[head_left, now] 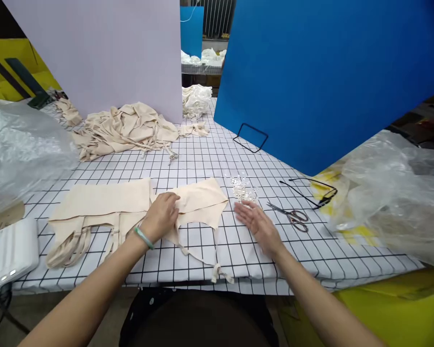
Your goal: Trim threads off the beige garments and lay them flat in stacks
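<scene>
A cream cloth piece with thin straps lies on the checked tablecloth in front of me. My left hand presses down on its left part, fingers curled onto the fabric. My right hand hovers flat and open just right of the cloth, holding nothing, its fingertips near a small heap of clear plastic bits. A stack of flat cream pieces lies to the left, its straps trailing toward the table's front edge.
Scissors lie right of my right hand. A heap of cream cloth sits at the back left before a lilac board; a blue board stands at the right. Clear plastic bags flank the table. A white device sits front left.
</scene>
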Tool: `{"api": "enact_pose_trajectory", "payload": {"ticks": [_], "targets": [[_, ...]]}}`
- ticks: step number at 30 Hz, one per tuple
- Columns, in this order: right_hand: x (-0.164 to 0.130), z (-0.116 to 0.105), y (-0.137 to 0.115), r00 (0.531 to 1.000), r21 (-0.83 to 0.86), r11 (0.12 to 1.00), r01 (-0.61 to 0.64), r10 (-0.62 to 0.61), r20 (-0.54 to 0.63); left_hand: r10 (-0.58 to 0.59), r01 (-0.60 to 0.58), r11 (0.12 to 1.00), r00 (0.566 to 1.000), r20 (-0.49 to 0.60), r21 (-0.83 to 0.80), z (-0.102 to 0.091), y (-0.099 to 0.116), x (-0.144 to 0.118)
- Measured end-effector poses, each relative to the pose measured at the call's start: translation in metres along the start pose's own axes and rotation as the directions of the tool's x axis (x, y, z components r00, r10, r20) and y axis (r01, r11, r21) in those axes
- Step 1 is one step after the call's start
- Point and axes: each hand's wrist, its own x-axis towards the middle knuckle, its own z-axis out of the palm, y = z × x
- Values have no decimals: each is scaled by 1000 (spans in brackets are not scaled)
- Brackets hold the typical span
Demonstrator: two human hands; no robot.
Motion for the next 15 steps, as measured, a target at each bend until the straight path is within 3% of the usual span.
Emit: {"api": "enact_pose_trajectory", "payload": {"ticks": [2, 4, 7, 9, 11, 13, 15], "targets": [[25, -24, -8, 987, -82, 995, 60, -72, -145, 24, -24, 998, 1000, 0, 55, 3, 5, -8], [50, -28, -17, 957, -146, 980, 138, -170, -236, 14, -14, 993, 1000, 8, 116, 3, 8, -14], [82, 7, -22, 957, -88, 971, 221, -233, -175, -41, 33, 981, 998, 41, 190, 2, 12, -16], [102, 39, -18, 981, -38, 986, 164, -167, -98, -76, 62, 977, 995, 64, 202, 3, 12, -16], [120, 54, -12, 987, -57, 994, 98, -104, -124, -100, 85, 979, 992, 73, 184, 5, 10, -17], [134, 45, -8, 974, -94, 993, 70, -88, -207, -111, 99, 982, 992, 67, 160, 6, 7, -20], [138, 20, -9, 948, -139, 988, 63, -103, -300, -107, 100, 986, 993, 46, 135, 4, 4, -25]]}}
